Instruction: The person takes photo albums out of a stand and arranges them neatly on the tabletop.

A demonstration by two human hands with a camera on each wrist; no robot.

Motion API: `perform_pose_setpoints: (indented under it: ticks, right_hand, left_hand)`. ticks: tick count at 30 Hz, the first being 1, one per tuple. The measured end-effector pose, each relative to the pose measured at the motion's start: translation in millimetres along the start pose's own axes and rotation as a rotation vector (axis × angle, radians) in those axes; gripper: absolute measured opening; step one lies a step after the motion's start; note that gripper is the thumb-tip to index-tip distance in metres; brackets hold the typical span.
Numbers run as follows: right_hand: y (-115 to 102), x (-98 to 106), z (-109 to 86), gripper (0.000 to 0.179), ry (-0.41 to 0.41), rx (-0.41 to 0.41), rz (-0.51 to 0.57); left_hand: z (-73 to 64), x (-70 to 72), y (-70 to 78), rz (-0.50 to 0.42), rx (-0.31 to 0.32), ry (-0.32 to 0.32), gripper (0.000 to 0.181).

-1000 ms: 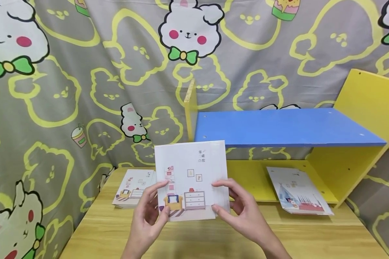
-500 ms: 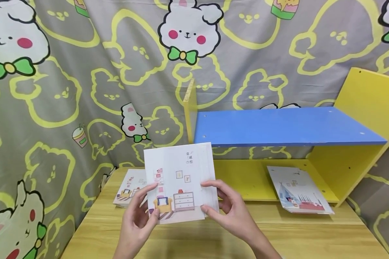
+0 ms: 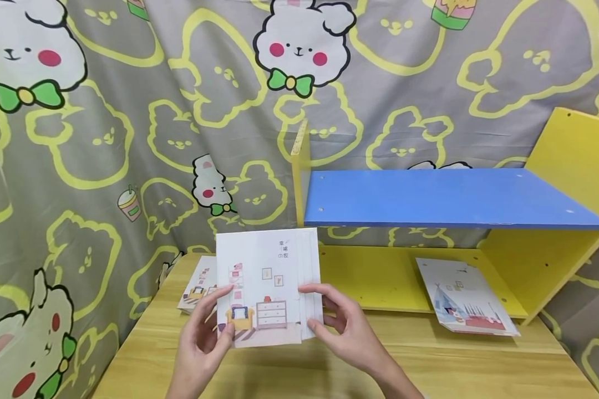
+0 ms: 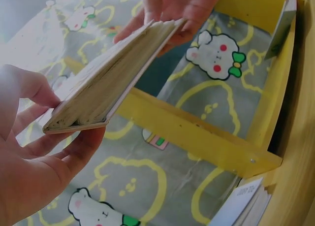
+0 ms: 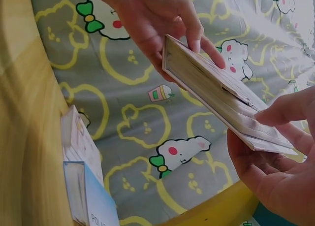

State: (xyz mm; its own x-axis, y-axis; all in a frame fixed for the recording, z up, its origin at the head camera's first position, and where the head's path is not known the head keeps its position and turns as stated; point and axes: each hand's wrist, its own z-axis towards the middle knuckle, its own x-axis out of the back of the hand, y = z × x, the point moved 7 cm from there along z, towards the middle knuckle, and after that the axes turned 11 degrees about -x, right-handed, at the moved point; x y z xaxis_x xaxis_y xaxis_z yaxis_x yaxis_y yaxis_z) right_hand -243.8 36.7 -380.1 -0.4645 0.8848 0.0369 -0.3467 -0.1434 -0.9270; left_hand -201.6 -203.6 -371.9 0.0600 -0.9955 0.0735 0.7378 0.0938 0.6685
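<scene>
A square white book (image 3: 259, 260), its cover printed with a yellow armchair and a chest of drawers, is held upright above the table between both hands. My left hand (image 3: 197, 332) grips its left edge, thumb on the cover and fingers behind. At the other edge, my right hand (image 3: 346, 327) pinches it, thumb and index finger at the front. The cover sits shifted left of the layers behind, so a strip of them shows on the right. The left wrist view shows the book's thick page edges (image 4: 98, 98), with my left hand (image 4: 39, 152) below.
Matching books (image 3: 194, 288) lie on the table at the left. A yellow shelf unit with a blue upper board (image 3: 449, 197) stands at the right. Another white book (image 3: 461, 302) lies tilted over its lower yellow board (image 3: 369, 277). A patterned curtain (image 3: 169, 83) hangs behind.
Both hands have moved left with the book. More of the layers behind the cover now shows along its right edge. The head view has shifted slightly.
</scene>
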Motion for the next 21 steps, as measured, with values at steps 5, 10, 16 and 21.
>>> perform_pose_setpoints:
  ticks: [5,10,16,21]
  right_hand:
    - [4.4,-9.5,3.1,0.055,-0.006,0.001,0.009]
    - [8.8,-17.8,6.1,0.055,-0.009,-0.013,0.024]
    - [11.3,-27.5,9.5,0.055,0.002,-0.020,0.042]
    - [15.3,-34.1,12.3,0.055,0.014,-0.045,0.061]
  left_hand:
    - [-4.7,10.3,-3.4,0.017,0.040,0.029,0.063]
    - [-9.3,16.8,-6.0,-0.037,0.002,0.048,0.061]
    - [-13.1,26.2,-8.9,-0.038,0.005,0.092,0.060]
    - [-15.2,33.3,-11.7,-0.037,0.009,0.125,0.059]
